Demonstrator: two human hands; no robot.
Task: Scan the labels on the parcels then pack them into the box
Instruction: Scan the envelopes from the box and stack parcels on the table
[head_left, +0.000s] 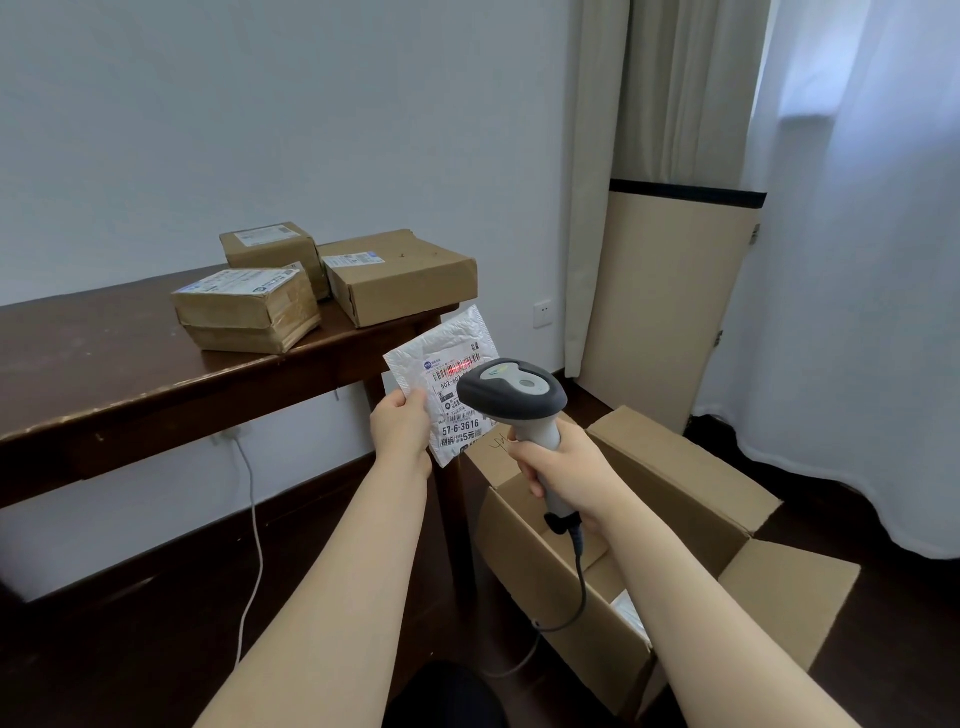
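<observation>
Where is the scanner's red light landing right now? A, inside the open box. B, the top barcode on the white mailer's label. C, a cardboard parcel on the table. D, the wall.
B: the red scan line lies across the top barcode of the white padded mailer that the left hand holds up before the barcode scanner in the right hand.

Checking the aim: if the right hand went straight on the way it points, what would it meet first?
Probably the white padded mailer with a printed label in the left hand: the grey handheld scanner in the right hand faces it, red line on its barcode. Depth between them is unclear.
</observation>
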